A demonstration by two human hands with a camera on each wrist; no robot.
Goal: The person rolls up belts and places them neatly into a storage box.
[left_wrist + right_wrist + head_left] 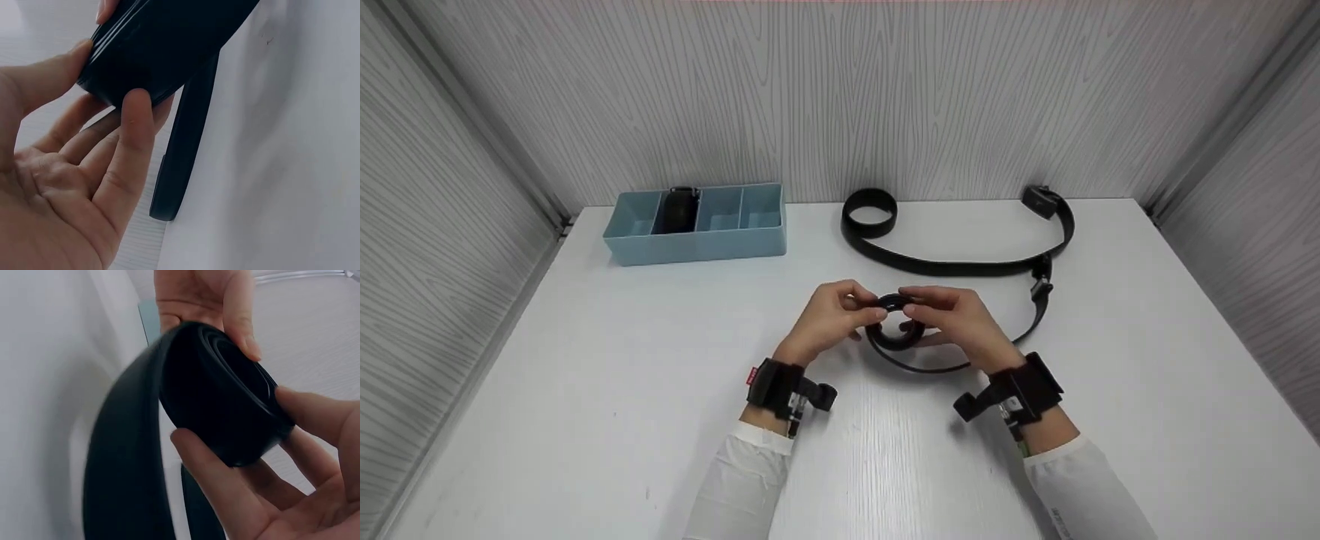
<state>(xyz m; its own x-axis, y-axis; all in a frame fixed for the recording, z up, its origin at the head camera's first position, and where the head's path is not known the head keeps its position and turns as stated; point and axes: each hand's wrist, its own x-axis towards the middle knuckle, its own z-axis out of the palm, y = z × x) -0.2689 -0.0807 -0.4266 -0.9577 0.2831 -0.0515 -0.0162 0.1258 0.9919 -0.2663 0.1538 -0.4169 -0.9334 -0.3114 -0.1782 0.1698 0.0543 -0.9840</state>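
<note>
Both hands meet over the middle of the white surface (585, 375), working a black belt (896, 330) into a coil. The left hand (829, 315) pinches the coil (152, 50) between thumb and fingertips; the left wrist view shows the thumb pressed on the outer wrap and the other fingers (79, 140) cupped beneath. The right hand (960, 319) grips the opposite side, its thumb and fingers curled round the rim of the coil (225, 405). The coil is held just above the surface, its loose tail (1039, 300) trailing right and back toward the buckle.

A second belt (960, 262) lies behind, one end already curled into a loop (870, 210) and its buckle (1039, 201) near the back wall. A blue tray (697, 244) with several compartments stands at the back left; one compartment holds a dark thing (679, 210), probably a rolled belt, though this cannot be told for certain.

The step in hand looks like rolling the belt tight. To do it well, one hand should probably hold the wound turns firmly so they do not spring open, while the other feeds the tail on flat and under light tension, edges lined up. Short turns with a fresh grip after each would keep the coil compact, likely small enough for a tray compartment.
</note>
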